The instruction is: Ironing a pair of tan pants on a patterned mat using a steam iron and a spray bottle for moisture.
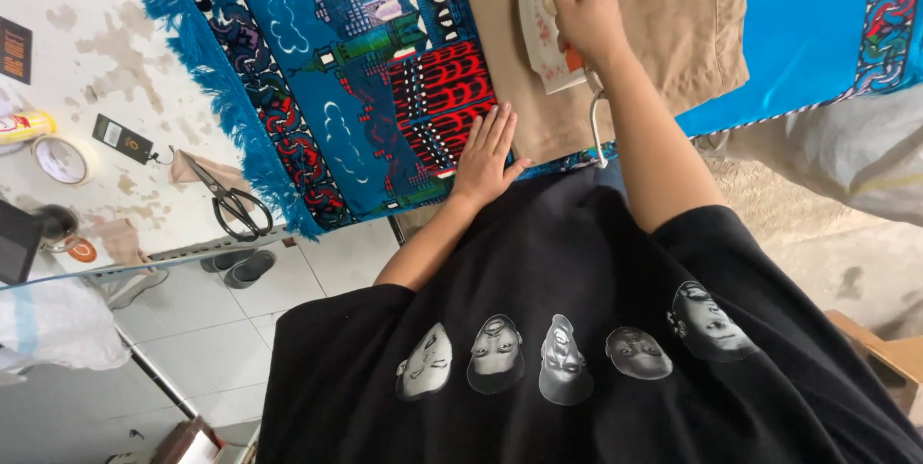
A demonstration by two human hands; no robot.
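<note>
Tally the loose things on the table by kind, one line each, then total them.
Iron, gripped by the right hand: 1
Tan garment, under the iron: 1
Patterned blue cloth, left hand flat on it: 1
Scissors: 1
Tape roll: 1
Black tag: 1
Total: 6

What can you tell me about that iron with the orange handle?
The iron has a pale, whitish body with faint reddish marks and a bright orange handle. It rests on tan, khaki-like trousers spread over a blue patterned cloth. The right hand grips the handle from above, hiding much of it. A light cord loops from its rear end toward the person. Its tip is cut off by the picture's top edge.
</note>
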